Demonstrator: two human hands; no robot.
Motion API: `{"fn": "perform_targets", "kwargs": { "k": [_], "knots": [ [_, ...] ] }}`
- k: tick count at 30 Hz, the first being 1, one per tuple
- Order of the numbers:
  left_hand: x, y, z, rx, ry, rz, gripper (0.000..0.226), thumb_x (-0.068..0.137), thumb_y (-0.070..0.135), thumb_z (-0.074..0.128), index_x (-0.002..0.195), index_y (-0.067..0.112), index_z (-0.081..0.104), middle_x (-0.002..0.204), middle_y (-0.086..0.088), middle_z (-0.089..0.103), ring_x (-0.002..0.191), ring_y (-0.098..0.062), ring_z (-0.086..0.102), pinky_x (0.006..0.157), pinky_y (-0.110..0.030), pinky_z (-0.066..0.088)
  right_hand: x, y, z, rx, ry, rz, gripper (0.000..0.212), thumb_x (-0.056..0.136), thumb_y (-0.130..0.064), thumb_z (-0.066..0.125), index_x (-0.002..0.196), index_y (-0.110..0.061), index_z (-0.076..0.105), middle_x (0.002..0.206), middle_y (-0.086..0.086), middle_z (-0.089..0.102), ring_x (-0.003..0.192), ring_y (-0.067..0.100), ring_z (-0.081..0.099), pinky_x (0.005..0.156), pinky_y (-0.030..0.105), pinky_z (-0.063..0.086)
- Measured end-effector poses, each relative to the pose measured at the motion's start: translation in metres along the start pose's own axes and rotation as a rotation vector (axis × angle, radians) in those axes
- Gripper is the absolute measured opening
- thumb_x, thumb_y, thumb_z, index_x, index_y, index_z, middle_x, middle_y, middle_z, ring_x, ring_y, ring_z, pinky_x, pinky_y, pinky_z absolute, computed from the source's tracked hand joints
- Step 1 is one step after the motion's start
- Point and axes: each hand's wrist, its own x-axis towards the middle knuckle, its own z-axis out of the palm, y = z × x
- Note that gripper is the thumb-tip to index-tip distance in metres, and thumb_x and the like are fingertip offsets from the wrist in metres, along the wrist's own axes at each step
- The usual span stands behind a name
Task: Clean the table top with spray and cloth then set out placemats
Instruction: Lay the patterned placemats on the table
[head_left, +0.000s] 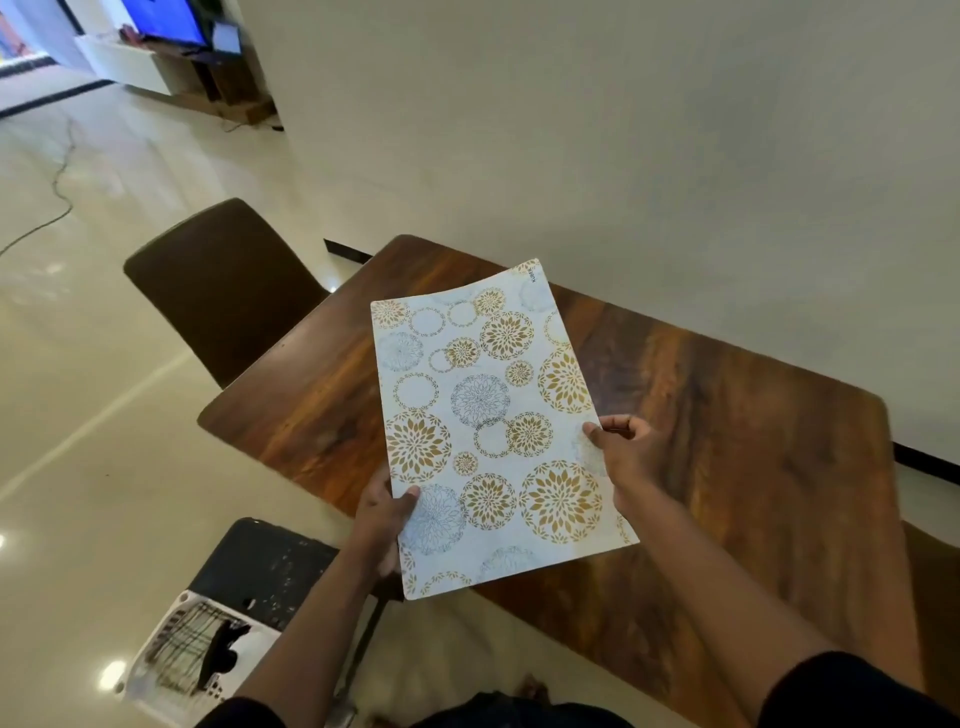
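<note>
Both hands pinch the placemat (483, 421) above the counter (753, 457), left grip (382, 519) on its near-left edge, right grip (626, 449) on its right edge; held so lightly, the limp sheet could sag, slip or land skewed.

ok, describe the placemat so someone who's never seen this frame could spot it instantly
Start at the long dark wooden table set against the pale wall. Above its near left part, the left hand and right hand grip a flat rectangular placemat by its side edges. It is the only pale sheet in view, white with gold and grey floral circles, unlike the plain brown chair beyond it.
</note>
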Motion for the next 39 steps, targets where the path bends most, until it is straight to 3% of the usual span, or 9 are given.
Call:
{"fn": "perform_targets", "kwargs": {
  "k": [4,9,15,19,23,30,36,39],
  "knots": [
    [0.010,-0.004,0.034,0.036,-0.016,-0.014,0.051,0.106,-0.002,0.056,0.153,0.016,0.047,0.136,-0.018,0.072,0.121,-0.044,0.071,0.101,-0.074,0.053,0.010,-0.005,-0.031,0.046,0.043,-0.020,0.012,0.088,-0.011,0.082,0.091,-0.011,0.070,0.093,0.009,0.076,0.088,0.030,0.074,0.081,0.047,0.064],
    [0.020,0.003,0.073,0.025,-0.020,-0.037,0.036,0.114,0.011,0.045,0.147,0.023,0.051,0.135,-0.013,0.072,0.112,-0.036,0.075,0.083,-0.055,0.066,0.025,0.000,-0.060,0.066,0.088,-0.031,0.008,0.091,-0.011,0.079,0.089,-0.015,0.072,0.094,0.006,0.076,0.088,0.027,0.075,0.081,0.046,0.064],
    [0.060,0.004,0.098,0.117,0.006,-0.093,0.032,0.117,0.027,0.039,0.146,0.029,0.052,0.137,-0.013,0.070,0.120,-0.042,0.070,0.102,-0.069,0.054,0.046,0.010,-0.080,0.052,0.152,-0.043,0.014,0.097,-0.010,0.071,0.090,-0.020,0.065,0.097,0.005,0.073,0.094,0.030,0.071,0.082,0.048,0.060],
    [0.090,0.008,0.112,0.183,-0.064,-0.111,0.033,0.116,0.018,0.043,0.146,0.031,0.051,0.133,-0.011,0.072,0.119,-0.042,0.071,0.099,-0.069,0.056,0.059,0.015,-0.092,0.058,0.228,-0.042,0.010,0.100,-0.008,0.064,0.097,-0.017,0.062,0.097,0.009,0.073,0.086,0.026,0.069,0.072,0.039,0.055],
    [0.119,0.011,0.122,0.234,-0.143,-0.142,0.036,0.115,0.013,0.045,0.147,0.027,0.053,0.138,-0.014,0.070,0.122,-0.043,0.071,0.099,-0.072,0.055,0.065,0.020,-0.101,0.070,0.256,-0.007,0.021,0.102,-0.006,0.059,0.113,-0.022,0.066,0.105,0.006,0.075,0.091,0.024,0.073,0.077,0.041,0.061],
    [0.152,0.018,0.134,0.250,-0.221,-0.133,0.040,0.113,0.000,0.041,0.145,0.015,0.061,0.133,-0.017,0.072,0.119,-0.042,0.070,0.105,-0.065,0.053,0.055,0.040,-0.120,0.048,0.420,0.133,0.020,0.100,-0.004,0.057,0.104,-0.021,0.069,0.102,0.004,0.075,0.087,0.027,0.073,0.073,0.043,0.061],
    [0.176,0.016,0.131,0.285,-0.223,-0.179,0.046,0.112,-0.002,0.043,0.153,0.013,0.056,0.141,-0.017,0.067,0.125,-0.045,0.066,0.109,-0.065,0.051,0.038,0.060,-0.143,0.101,0.553,0.213,0.018,0.103,-0.007,0.056,0.109,-0.021,0.066,0.099,0.001,0.072,0.083,0.023,0.072,0.066,0.035,0.059],
    [0.177,0.017,0.134,0.287,-0.213,-0.207,0.046,0.112,-0.003,0.043,0.152,0.014,0.057,0.133,-0.013,0.071,0.119,-0.040,0.069,0.104,-0.062,0.055,0.030,0.070,-0.164,0.113,0.644,0.264,0.019,0.103,-0.008,0.055,0.110,-0.022,0.065,0.099,0.000,0.068,0.082,0.020,0.066,0.061,0.030,0.050]
  ]
}}
